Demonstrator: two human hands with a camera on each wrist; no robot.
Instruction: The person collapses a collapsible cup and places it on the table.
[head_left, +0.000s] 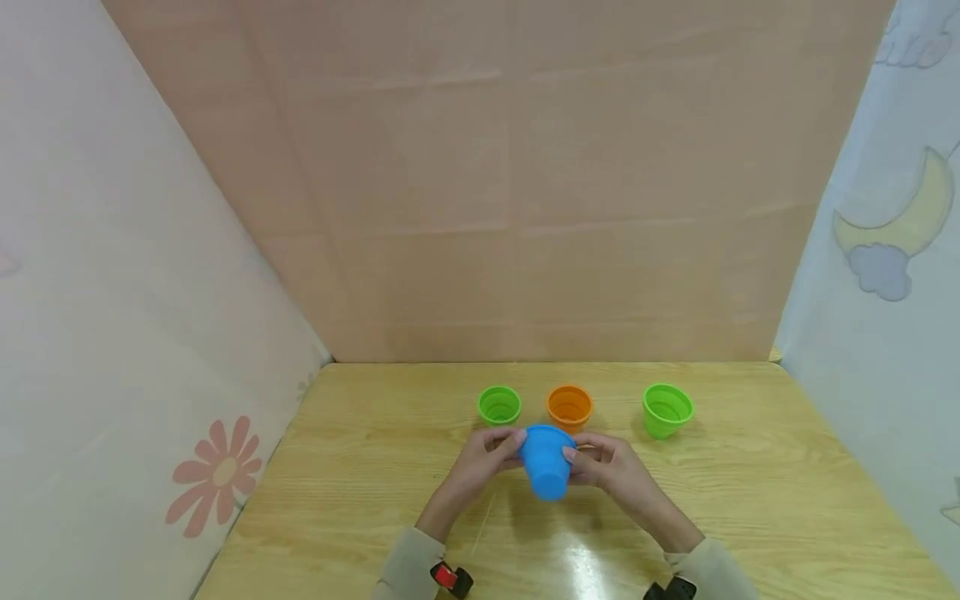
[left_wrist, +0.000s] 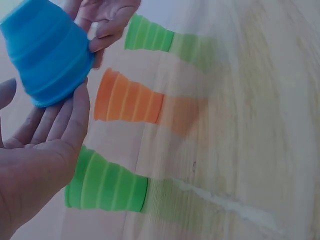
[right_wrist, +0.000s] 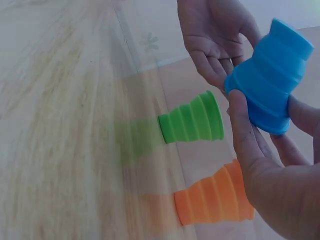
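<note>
A blue ribbed collapsible cup (head_left: 547, 462) is held above the table, tilted so its narrow base points toward me and its wide rim away. My left hand (head_left: 483, 462) grips its left side near the rim, thumb on top. From the right, my right hand (head_left: 611, 467) holds the cup with the thumb on its side and fingers beneath. In the left wrist view, the left fingers (left_wrist: 55, 120) lie under the blue cup's rim. The right wrist view has the right thumb and fingers around the blue cup (right_wrist: 270, 80). The cup's inside is hidden.
Three ribbed cups stand upright in a row beyond my hands: a green cup (head_left: 499, 406) at left, an orange cup (head_left: 570, 407) in the middle, another green cup (head_left: 666, 410) at right. The wooden table (head_left: 360, 467) meets a brown backdrop (head_left: 510, 208) and pale side walls.
</note>
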